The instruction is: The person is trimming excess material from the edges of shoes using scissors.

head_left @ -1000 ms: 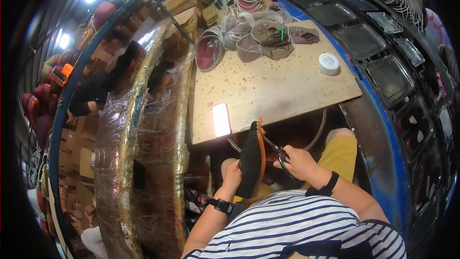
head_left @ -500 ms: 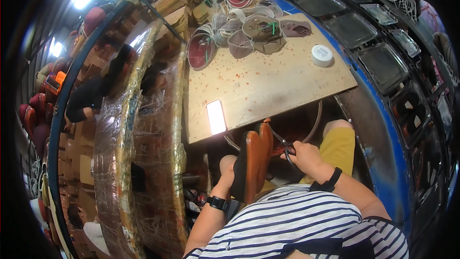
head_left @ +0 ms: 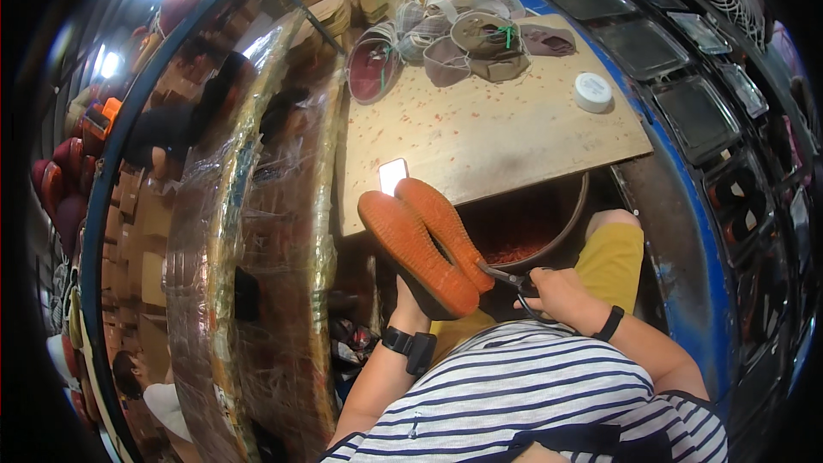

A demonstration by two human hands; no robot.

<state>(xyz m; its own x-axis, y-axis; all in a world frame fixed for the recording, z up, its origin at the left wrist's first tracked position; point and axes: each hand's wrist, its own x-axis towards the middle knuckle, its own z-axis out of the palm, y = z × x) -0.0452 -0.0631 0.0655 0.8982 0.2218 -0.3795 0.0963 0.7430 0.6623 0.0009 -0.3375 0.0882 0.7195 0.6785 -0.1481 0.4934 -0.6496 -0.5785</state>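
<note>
Your left hand (head_left: 410, 304) held two shoes (head_left: 417, 255) mid-frame, its fingers mostly hidden behind them. Their textured orange soles (head_left: 447, 227) faced up, a dark upper (head_left: 417, 288) edging the left one. Your right hand (head_left: 561, 293) gripped scissors (head_left: 507, 277) at the right shoe's lower end.

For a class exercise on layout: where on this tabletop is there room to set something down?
Barest: the right of the tabletop, between white tub and front edge; then the middle, between shoe uppers and phone, dotted with orange scraps. Crowded: the back, under the uppers, and front left, where orange-soled shoes partly hide the phone.
</note>
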